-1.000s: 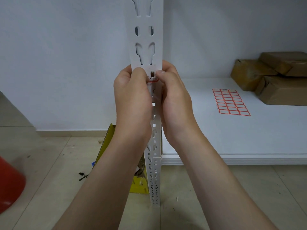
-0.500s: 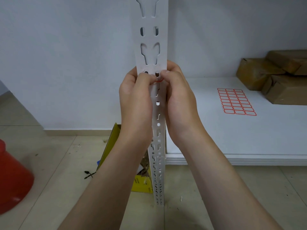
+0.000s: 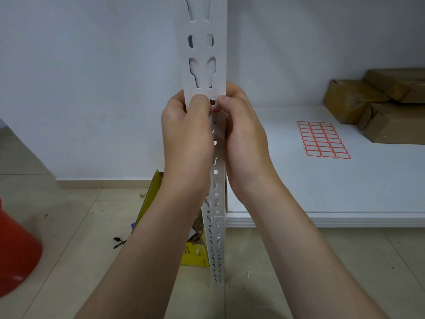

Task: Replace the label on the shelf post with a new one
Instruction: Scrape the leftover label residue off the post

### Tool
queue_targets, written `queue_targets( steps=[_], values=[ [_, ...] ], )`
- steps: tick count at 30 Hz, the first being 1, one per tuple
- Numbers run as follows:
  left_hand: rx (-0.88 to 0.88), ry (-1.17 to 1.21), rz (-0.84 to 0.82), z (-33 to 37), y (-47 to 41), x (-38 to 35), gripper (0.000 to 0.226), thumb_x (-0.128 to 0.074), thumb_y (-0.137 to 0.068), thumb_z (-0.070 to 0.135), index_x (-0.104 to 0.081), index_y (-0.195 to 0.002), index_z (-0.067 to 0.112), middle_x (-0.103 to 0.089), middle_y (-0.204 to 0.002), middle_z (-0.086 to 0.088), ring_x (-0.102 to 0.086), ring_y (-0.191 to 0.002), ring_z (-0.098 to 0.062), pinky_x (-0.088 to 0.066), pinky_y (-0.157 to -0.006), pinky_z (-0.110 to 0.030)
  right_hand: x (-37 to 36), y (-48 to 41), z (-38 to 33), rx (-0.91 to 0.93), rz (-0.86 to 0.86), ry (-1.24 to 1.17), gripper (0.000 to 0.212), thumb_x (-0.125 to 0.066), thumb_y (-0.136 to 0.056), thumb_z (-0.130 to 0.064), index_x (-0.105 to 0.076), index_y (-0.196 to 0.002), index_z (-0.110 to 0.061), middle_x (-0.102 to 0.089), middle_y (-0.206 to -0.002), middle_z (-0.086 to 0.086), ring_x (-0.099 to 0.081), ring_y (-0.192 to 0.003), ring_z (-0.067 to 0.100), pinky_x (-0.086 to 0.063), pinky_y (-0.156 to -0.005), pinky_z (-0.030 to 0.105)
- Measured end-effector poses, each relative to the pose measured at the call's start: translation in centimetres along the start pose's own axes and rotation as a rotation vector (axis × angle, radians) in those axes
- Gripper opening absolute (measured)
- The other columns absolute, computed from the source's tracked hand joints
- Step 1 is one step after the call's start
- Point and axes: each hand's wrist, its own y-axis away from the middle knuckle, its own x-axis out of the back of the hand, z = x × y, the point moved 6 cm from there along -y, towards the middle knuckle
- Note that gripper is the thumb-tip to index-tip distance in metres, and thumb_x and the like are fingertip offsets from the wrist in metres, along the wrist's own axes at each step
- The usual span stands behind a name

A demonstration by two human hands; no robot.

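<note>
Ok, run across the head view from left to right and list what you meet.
Red plastic object → left hand → red-edged label on the shelf post → right hand → sheet of labels → cardboard boxes. The yellow box is left out because the left arm overlaps it.

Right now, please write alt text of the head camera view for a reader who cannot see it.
The left hand and right hand grip a white shelf post, thumbs at a red-edged label on its front. To the right, a sheet of red-edged labels lies on a shelf near brown boxes.
</note>
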Motion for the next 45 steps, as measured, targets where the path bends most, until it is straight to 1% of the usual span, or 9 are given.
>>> queue_targets(
  steps=[10, 18, 21, 24, 26, 30, 35, 38, 45],
  values=[
    [0.016, -0.014, 0.003, -0.2, -0.2, 0.0, 0.029, -0.045, -0.096, 0.001, -0.051, -0.072, 0.016, -0.047, -0.074, -0.010, -0.046, -0.073, -0.025, -0.039, -0.057, -0.031, 0.1, -0.1, 0.1, 0.005, 0.010, 0.029, 0.023, -0.047, -0.108, -0.018, -0.068, -0.114, -0.025, -0.069, -0.077, -0.019, -0.064, -0.067, -0.006, -0.047, -0.068, 0.021],
    [-0.012, -0.072, 0.037, -0.7, -0.5, 0.4, 0.034, -0.041, -0.091, -0.010, -0.061, -0.082, 0.015, -0.058, -0.057, 0.012, -0.053, -0.053, -0.009, -0.042, -0.048, -0.018, 0.1, -0.2, 0.4, 0.023, 0.006, 0.000, 0.025, -0.046, -0.105, -0.019, -0.068, -0.114, -0.025, -0.076, -0.100, -0.006, -0.071, -0.083, 0.002, -0.052, -0.078, 0.026],
    [0.024, 0.000, 0.005, -0.9, -0.6, 0.7, 0.030, -0.044, -0.080, -0.005, -0.066, -0.098, 0.005, -0.070, -0.079, -0.001, -0.064, -0.074, -0.020, -0.050, -0.063, -0.027, 0.2, -0.5, 0.7, 0.007, 0.002, -0.045, 0.025, -0.049, -0.099, -0.024, -0.069, -0.114, -0.024, -0.078, -0.107, 0.000, -0.073, -0.088, 0.011, -0.055, -0.077, 0.030],
    [0.059, 0.131, 0.049, -0.3, -0.4, 1.9, 0.051, -0.044, -0.078, 0.004, -0.067, -0.124, 0.009, -0.076, -0.117, -0.010, -0.072, -0.109, -0.036, -0.057, -0.090, -0.046, 0.8, -0.8, 0.8, 0.011, 0.020, -0.081, 0.033, -0.051, -0.089, -0.033, -0.072, -0.114, -0.027, -0.080, -0.114, 0.004, -0.075, -0.095, 0.019, -0.060, -0.085, 0.044],
    [-0.011, 0.121, 0.178, 0.5, -0.4, 3.6, 0.040, -0.043, -0.090, 0.002, -0.073, -0.108, 0.019, -0.077, -0.119, -0.002, -0.073, -0.114, -0.026, -0.058, -0.100, -0.047, 1.4, -0.7, 0.6, 0.035, 0.072, -0.052, 0.032, -0.050, -0.089, -0.037, -0.073, -0.112, -0.031, -0.080, -0.106, -0.004, -0.075, -0.087, 0.012, -0.060, -0.081, 0.040],
    [-0.063, 0.051, 0.310, 1.2, -0.8, 6.1, 0.042, -0.054, -0.096, 0.010, -0.074, -0.063, 0.028, -0.081, -0.094, 0.012, -0.077, -0.099, -0.010, -0.061, -0.097, -0.046, 2.4, -0.2, 0.3, 0.067, 0.181, 0.035, 0.025, -0.048, -0.106, -0.033, -0.071, -0.114, -0.026, -0.078, -0.107, -0.007, -0.074, -0.090, 0.010, -0.058, -0.080, 0.030],
    [-0.090, -0.024, 0.266, 1.4, -0.6, 5.9, 0.026, -0.064, -0.099, 0.018, -0.079, -0.080, 0.027, -0.080, -0.088, 0.009, -0.076, -0.101, -0.014, -0.060, -0.099, -0.044, 2.6, 0.1, -0.5, 0.191, 0.210, 0.056, 0.023, -0.052, -0.108, -0.015, -0.072, -0.101, -0.025, -0.078, -0.094, -0.011, -0.073, -0.086, 0.008, -0.058, -0.077, 0.024],
    [-0.080, -0.046, 0.235, 1.2, -0.5, 5.7, 0.015, -0.069, -0.098, 0.022, -0.080, -0.089, 0.027, -0.081, -0.092, 0.010, -0.076, -0.097, -0.008, -0.061, -0.097, -0.039, 2.3, 0.5, -0.8, 0.305, 0.209, 0.125, 0.013, -0.064, -0.100, -0.019, -0.070, -0.110, -0.023, -0.076, -0.106, -0.007, -0.073, -0.092, 0.004, -0.059, -0.080, 0.023],
    [-0.078, -0.141, 0.123, 0.7, -1.2, 5.6, 0.013, -0.068, -0.100, 0.032, -0.078, -0.098, 0.023, -0.081, -0.095, 0.007, -0.077, -0.098, -0.012, -0.064, -0.093, -0.043, 0.5, 0.9, -1.7, 0.374, 0.141, 0.462, 0.067, -0.092, -0.085, -0.028, -0.048, -0.135, -0.030, -0.072, -0.123, -0.005, -0.073, -0.107, 0.008, -0.061, -0.083, 0.018]
  ],
)
